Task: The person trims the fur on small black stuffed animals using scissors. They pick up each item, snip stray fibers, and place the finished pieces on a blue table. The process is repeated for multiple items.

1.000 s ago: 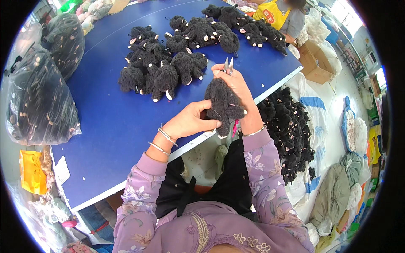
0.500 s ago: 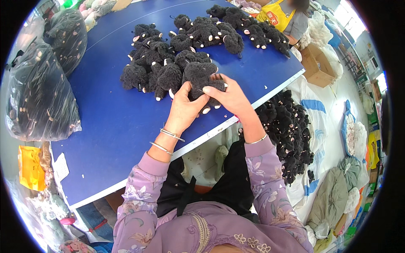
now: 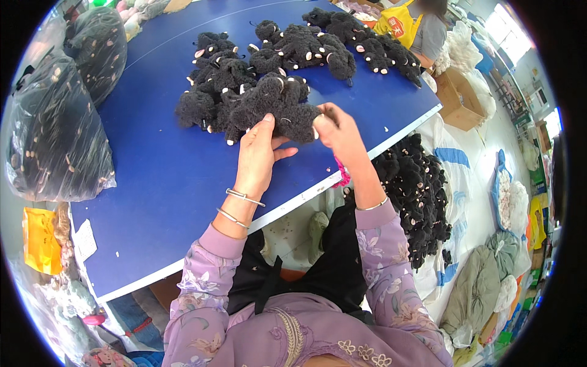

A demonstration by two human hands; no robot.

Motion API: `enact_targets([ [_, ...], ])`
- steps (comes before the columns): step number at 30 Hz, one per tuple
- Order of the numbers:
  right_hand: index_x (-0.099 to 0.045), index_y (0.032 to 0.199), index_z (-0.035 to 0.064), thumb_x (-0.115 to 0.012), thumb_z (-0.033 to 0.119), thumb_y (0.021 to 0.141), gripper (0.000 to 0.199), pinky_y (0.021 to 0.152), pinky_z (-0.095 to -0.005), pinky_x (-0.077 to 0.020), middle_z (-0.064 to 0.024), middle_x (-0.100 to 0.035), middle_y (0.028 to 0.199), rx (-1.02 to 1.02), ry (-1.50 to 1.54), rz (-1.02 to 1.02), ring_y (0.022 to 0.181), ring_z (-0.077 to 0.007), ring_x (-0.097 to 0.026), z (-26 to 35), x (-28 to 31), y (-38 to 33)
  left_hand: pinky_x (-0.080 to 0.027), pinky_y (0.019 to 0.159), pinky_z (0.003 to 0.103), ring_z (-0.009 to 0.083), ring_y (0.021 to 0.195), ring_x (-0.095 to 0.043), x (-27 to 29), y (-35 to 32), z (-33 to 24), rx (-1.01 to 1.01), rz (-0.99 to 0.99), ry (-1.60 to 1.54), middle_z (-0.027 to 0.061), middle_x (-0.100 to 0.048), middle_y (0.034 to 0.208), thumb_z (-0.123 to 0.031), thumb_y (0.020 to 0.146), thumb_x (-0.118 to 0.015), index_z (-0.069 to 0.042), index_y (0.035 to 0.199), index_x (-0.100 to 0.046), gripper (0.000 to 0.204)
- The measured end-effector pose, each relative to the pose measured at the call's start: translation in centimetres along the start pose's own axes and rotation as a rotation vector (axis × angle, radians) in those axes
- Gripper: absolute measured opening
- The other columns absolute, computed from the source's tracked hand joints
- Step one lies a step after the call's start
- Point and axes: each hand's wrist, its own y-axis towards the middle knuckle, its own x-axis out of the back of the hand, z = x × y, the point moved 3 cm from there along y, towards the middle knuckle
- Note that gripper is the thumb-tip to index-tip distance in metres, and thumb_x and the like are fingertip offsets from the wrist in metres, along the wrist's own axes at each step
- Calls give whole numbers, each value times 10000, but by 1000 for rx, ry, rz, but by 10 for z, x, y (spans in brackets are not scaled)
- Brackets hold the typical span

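Observation:
A black plush toy (image 3: pixel 292 117) with pale paw tips is held up above the blue table between my two hands. My left hand (image 3: pixel 259 150) grips its near left part, thumb on top of the fur. At the toy's right end, my right hand (image 3: pixel 338 129) is closed, with the fingers pinching a limb near a pale tip. Something bright pink (image 3: pixel 342 174) shows beside my right wrist. Right behind the held toy, more black plush toys (image 3: pixel 226 76) lie heaped on the table.
The blue table (image 3: pixel 159 202) has a white edge in front of me. Clear bags of dark toys (image 3: pixel 58 134) stand at left. Many black toys (image 3: pixel 411 196) fill a white sack at right, near a cardboard box (image 3: pixel 455 98). Another person (image 3: pixel 422 27) in a yellow apron is at far right.
The held toy has turned and now lies more sideways. My right hand has shifted right to its end, and my left hand has opened its grip somewhat, fingers lower.

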Motion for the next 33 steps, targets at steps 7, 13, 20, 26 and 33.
enact_targets([
  [7, -567, 1047, 4, -633, 173, 890, 240, 609, -209, -475, -9, -611, 890, 29, 149, -8, 755, -52, -566, -5, -11, 2, -572, 636, 329, 263, 898, -664, 3, 0, -3, 111, 26, -75, 114, -621, 1093, -297, 975, -493, -5, 1158, -561, 352],
  [13, -580, 1044, 21, -637, 166, 887, 221, 527, -194, -415, 18, -596, 808, -51, 151, -29, 657, -31, -527, -21, -1, 8, -547, 564, 278, 244, 782, -693, 8, 2, -2, 88, 25, -57, 78, -636, 1032, -274, 955, -546, -44, 1097, -567, 270],
  [20, -595, 1020, 31, -653, 187, 871, 223, 465, -176, -314, 63, -544, 715, -42, 130, 64, 567, -6, -455, -12, 2, 3, -505, 483, 225, 192, 684, -692, 4, -1, -3, 202, 160, 6, 85, -665, 960, -321, 942, -573, -66, 1003, -581, 262],
  [26, -591, 1010, 25, -652, 169, 861, 216, 504, -179, -331, 66, -541, 738, -67, 195, 75, 605, -4, -451, -12, 1, 4, -525, 490, 248, 235, 707, -701, 7, 2, -1, 184, 223, -167, 127, -678, 940, -259, 960, -540, -29, 1031, -588, 246],
  [33, -571, 1014, 10, -667, 116, 853, 215, 544, -199, -350, 54, -499, 733, 12, 37, -38, 634, -10, -407, -14, -3, 8, -566, 560, 250, 267, 793, -710, 3, 0, -2, 90, 163, -209, 177, -682, 954, -201, 949, -568, 19, 909, -614, 228],
])
